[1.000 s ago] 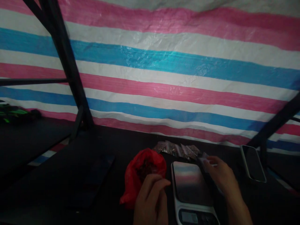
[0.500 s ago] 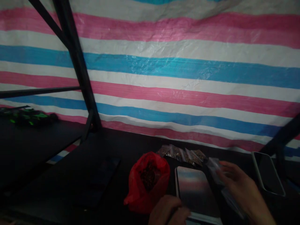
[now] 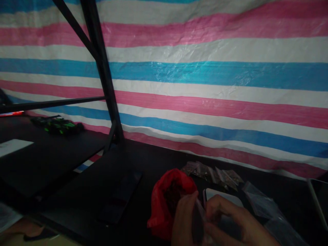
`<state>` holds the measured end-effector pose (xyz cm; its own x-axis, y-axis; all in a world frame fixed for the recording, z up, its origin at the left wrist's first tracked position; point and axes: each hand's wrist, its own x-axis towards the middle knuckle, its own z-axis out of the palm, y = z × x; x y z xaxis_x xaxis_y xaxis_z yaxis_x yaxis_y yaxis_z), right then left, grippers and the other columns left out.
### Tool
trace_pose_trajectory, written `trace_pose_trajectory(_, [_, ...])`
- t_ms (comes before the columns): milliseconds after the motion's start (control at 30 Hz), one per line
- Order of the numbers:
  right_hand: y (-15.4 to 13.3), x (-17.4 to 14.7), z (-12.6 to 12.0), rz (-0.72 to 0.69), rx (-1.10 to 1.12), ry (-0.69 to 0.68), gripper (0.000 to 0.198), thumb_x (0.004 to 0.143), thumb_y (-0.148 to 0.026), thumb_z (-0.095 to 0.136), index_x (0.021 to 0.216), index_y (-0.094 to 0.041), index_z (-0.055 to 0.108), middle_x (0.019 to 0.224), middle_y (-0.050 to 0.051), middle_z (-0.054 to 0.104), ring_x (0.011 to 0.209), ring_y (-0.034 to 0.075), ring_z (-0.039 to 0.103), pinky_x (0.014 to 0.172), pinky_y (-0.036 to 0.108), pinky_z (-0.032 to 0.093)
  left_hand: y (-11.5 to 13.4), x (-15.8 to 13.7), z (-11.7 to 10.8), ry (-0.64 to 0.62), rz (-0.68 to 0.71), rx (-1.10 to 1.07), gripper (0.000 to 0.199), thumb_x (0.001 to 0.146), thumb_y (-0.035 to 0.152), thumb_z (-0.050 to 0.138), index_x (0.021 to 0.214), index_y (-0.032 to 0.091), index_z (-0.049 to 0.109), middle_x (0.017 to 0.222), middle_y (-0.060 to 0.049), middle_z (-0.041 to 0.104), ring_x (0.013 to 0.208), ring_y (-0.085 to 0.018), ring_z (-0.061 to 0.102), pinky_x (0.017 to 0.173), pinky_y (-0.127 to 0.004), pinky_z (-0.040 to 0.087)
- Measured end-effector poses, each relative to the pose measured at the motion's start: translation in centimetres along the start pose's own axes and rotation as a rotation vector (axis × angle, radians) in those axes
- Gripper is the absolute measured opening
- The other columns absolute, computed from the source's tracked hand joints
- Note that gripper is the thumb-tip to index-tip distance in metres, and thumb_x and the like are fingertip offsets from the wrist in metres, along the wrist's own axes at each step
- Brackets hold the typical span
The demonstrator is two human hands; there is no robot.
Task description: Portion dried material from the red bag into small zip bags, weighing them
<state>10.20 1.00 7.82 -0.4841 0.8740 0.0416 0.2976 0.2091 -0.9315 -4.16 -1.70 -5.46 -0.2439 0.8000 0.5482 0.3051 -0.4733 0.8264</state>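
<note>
"Head view: where's the clear bag (image 3: 201, 210)?"
"Just one between the hands, right beside the single red bag (image 3: 160, 213). The right hand (image 3: 243, 218) pinches it; the left hand (image 3: 182, 220) touches it, though I can't tell how firmly."
"Around them?"
"One scale (image 3: 228, 196), at least four filled packets (image 3: 203, 171), one phone (image 3: 319, 196)."
"What's different?"
"The right hand, at the loose plastic bags (image 3: 260, 201) half a second ago, now meets the left."

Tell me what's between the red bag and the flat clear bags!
In the head view, the scale sits there, partly hidden behind the right hand.
</note>
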Motion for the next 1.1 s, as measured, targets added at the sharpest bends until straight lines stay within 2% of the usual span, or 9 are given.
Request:
trace_pose_trajectory(167, [-0.3,-0.1,-0.1,-0.017,0.015,0.028,0.013,0.088,-0.040,0.071,0.083,-0.030,0.076,0.081,0.002,0.075,0.074,0.023,0.071,0.066,0.026,0.056,0.0,0.4,0.4,-0.030,-0.033,-0.054,0.052,0.098,0.036,0.060,0.149,0.024,0.059,0.131,-0.015,0.073,0.120,-0.029,0.071,0.103,-0.042,0.058])
trace_pose_trajectory(333, [-1.0,-0.2,0.0,0.020,0.064,0.061,0.008,0.088,-0.035,0.073,0.085,-0.028,0.072,0.080,0.001,0.073,0.072,0.021,0.070,0.064,0.026,0.055,-0.1,0.6,-0.2,-0.128,-0.056,-0.002,0.060,0.096,0.036,0.062,0.155,0.029,0.055,0.137,-0.014,0.068,0.121,-0.031,0.070,0.102,-0.045,0.059])
trace_pose_trajectory(400, [-0.5,-0.1,0.1,0.005,0.059,0.097,0.004,0.085,-0.029,0.075,0.087,-0.028,0.071,0.079,0.000,0.072,0.073,0.020,0.069,0.066,0.025,0.054,-0.3,0.5,-0.3,-0.155,-0.042,0.023,0.066,0.094,0.036,0.067,0.157,0.029,0.052,0.142,-0.015,0.064,0.127,-0.032,0.067,0.107,-0.047,0.057])
trace_pose_trajectory(500, [0.6,0.0,0.4,-0.048,-0.004,0.179,0.012,0.081,-0.020,0.074,0.090,-0.028,0.071,0.078,-0.002,0.069,0.074,0.018,0.067,0.069,0.023,0.053,-0.6,0.3,-0.1,-0.176,-0.002,0.060,0.083,0.084,0.040,0.082,0.159,0.029,0.049,0.147,-0.016,0.061,0.134,-0.035,0.063,0.110,-0.050,0.055])
trace_pose_trajectory(600, [1.2,-0.1,0.7,-0.068,-0.044,0.221,0.013,0.080,-0.020,0.072,0.090,-0.027,0.070,0.078,-0.003,0.066,0.073,0.017,0.064,0.068,0.023,0.051,-0.6,0.2,0.3,-0.170,0.079,0.074,0.093,0.078,0.039,0.089,0.160,0.030,0.046,0.146,-0.015,0.063,0.132,-0.034,0.063,0.110,-0.050,0.055])
trace_pose_trajectory(733, [0.4,-0.2,0.8,-0.025,-0.056,0.179,0.008,0.084,-0.030,0.070,0.089,-0.026,0.066,0.078,-0.002,0.062,0.074,0.017,0.063,0.069,0.025,0.051,0.1,0.6,0.2,-0.113,0.199,0.144,0.079,0.089,0.036,0.080,0.160,0.031,0.043,0.138,-0.012,0.069,0.127,-0.030,0.066,0.108,-0.045,0.056])
trace_pose_trajectory(933, [-0.2,-0.4,0.1,0.033,-0.069,0.196,0.010,0.085,-0.033,0.061,0.091,-0.026,0.061,0.070,-0.005,0.057,0.067,0.016,0.058,0.062,0.024,0.047,2.3,2.2,-0.8,-0.074,0.409,0.311,0.064,0.099,0.055,0.064,0.152,0.023,0.048,0.126,-0.012,0.074,0.114,-0.026,0.071,0.099,-0.038,0.059])
trace_pose_trajectory(1033, [0.0,-0.5,0.1,0.031,-0.124,0.182,0.007,0.086,-0.031,0.058,0.089,-0.025,0.060,0.072,-0.004,0.059,0.069,0.016,0.060,0.066,0.025,0.046,3.0,2.7,-0.7,-0.095,0.466,0.371,0.063,0.099,0.048,0.066,0.151,0.019,0.049,0.122,-0.014,0.076,0.111,-0.028,0.072,0.097,-0.040,0.059])
trace_pose_trajectory(1100, [0.0,-0.6,0.3,0.017,-0.151,0.165,0.005,0.086,-0.029,0.056,0.088,-0.025,0.059,0.075,-0.003,0.061,0.072,0.016,0.061,0.068,0.026,0.046,2.9,2.7,-0.2,-0.111,0.449,0.361,0.059,0.098,0.034,0.067,0.152,0.018,0.048,0.123,-0.014,0.076,0.110,-0.028,0.073,0.099,-0.042,0.059])
